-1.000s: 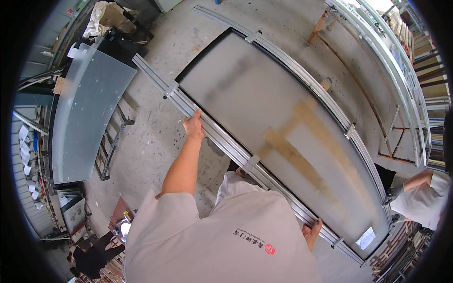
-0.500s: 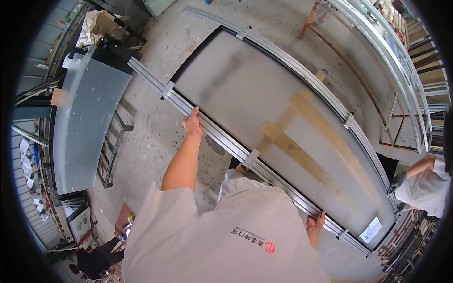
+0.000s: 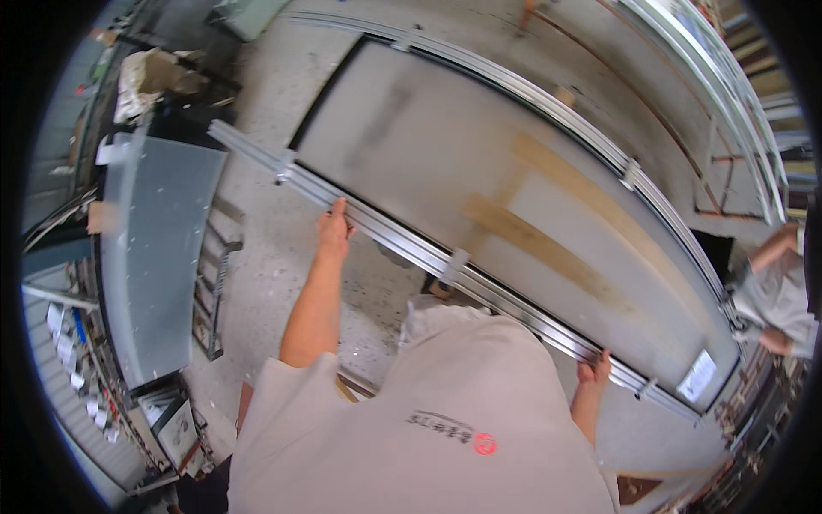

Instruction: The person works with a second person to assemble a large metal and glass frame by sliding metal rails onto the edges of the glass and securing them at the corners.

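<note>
A long frosted glass panel (image 3: 428, 146) with a black edge slants in front of me, from far left to near right. Silver aluminium rails run along both its long sides, fixed by short clips. My left hand (image 3: 336, 230) is closed on the near aluminium rail (image 3: 394, 236), left of its middle, thumb side up. Further right, my right hand (image 3: 593, 368) grips the same rail near the panel's near end. Part of its fingers is hidden under the rail. A white label (image 3: 697, 375) sits on the glass at that end.
A co-worker (image 3: 775, 291) stands at the right, gloved hands by the panel's end. Wooden boards (image 3: 539, 248) show dimly through the glass. On the left, another glass sheet (image 3: 167, 257) rests on a metal rack. Long metal profiles (image 3: 711, 94) stand at the upper right.
In the picture, the panel's far left end has shifted left and up, and its near end to the right. Both my hands keep hold of the rail. The surroundings have turned too, with some blur.
</note>
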The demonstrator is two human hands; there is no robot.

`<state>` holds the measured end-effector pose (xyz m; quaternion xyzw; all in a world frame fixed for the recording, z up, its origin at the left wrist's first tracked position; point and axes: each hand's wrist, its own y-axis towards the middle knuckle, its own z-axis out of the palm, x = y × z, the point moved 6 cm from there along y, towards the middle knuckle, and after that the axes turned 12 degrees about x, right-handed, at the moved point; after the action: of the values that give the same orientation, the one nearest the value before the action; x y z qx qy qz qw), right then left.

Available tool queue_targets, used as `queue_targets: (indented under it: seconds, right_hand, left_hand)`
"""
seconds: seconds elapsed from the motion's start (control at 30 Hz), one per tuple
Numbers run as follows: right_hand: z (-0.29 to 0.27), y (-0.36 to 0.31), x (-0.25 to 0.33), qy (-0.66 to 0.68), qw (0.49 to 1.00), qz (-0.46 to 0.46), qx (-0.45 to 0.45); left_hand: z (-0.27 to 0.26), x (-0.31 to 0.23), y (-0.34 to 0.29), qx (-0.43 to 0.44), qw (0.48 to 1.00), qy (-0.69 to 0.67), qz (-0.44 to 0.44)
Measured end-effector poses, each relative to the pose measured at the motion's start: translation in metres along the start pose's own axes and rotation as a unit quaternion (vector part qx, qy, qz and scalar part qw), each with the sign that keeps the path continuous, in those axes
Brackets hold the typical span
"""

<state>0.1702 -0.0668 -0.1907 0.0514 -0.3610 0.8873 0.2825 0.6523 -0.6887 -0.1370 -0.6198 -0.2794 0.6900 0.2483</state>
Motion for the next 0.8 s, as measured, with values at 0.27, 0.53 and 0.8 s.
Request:
queue_targets:
  seconds: [0.27, 0.53, 0.8]
  right_hand:
    - [0.051, -0.022, -0.001, -0.083, 0.96, -0.041, -0.266]
    - [0.06, -0.026, 0.001, -0.087, 0.951, -0.046, -0.295]
    - [0.055, -0.02, -0.001, -0.091, 0.954, -0.024, -0.286]
  left_hand:
    - [-0.115, -0.103, 0.032, -0.151, 0.946, 0.143, 0.249]
    - [-0.102, -0.093, 0.066, -0.06, 0.983, -0.062, 0.16]
    - [-0.135, -0.08, 0.108, -0.07, 0.978, -0.195, 0.02]
